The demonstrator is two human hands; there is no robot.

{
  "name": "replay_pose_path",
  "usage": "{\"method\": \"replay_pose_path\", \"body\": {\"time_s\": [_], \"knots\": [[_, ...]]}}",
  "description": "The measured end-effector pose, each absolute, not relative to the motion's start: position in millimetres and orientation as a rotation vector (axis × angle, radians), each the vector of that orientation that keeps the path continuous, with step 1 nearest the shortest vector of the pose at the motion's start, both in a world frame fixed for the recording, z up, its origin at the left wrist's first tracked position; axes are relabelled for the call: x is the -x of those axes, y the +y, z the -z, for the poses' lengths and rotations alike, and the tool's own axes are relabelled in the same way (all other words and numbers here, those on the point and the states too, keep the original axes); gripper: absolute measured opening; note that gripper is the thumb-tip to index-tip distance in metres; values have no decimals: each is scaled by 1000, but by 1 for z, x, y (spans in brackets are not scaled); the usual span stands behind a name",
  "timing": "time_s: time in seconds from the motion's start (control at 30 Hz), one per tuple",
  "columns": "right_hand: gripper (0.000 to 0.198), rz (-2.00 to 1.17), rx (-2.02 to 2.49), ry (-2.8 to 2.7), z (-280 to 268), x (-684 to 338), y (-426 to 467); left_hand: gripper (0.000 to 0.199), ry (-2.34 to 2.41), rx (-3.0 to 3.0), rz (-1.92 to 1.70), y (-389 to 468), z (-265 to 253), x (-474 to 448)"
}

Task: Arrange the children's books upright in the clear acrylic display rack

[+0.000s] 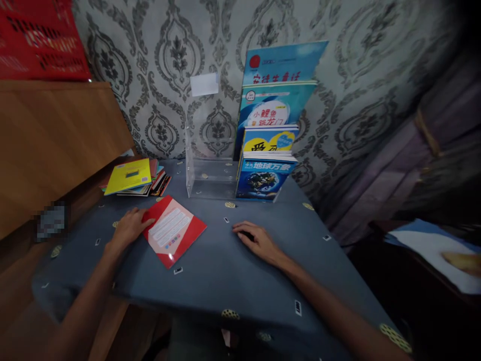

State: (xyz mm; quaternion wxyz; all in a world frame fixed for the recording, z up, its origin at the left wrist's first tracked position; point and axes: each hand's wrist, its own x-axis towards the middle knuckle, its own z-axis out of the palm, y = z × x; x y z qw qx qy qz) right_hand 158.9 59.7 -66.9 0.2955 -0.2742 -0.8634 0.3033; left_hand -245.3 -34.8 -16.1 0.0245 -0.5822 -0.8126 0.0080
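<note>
Left hand [130, 228] touching the left edge of a red book [173, 231]; right hand [259, 244], loosely curled, well apart; far, upright books [266, 178] in a clear stand [190, 168]

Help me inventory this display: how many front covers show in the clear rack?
4: globe cover lowest in front, yellow-heart cover behind it, teal cover next, blue cover at the back. Others may be hidden between.

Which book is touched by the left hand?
The red book with a pale band, lying alone; the others on the table are piled or stand in the clear rack.
</note>
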Motion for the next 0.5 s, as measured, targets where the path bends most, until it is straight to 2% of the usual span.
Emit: {"method": "replay_pose_path", "body": {"time_s": [0.2, 0.5], "knots": [[26, -737, 808, -2232, 66, -161, 60, 49, -2445, 1883, -163, -43, 10, 199], [26, -540, 812, -2165, 70, -166, 62, 37, -2386, 2166, -271, -51, 0, 119]]}}
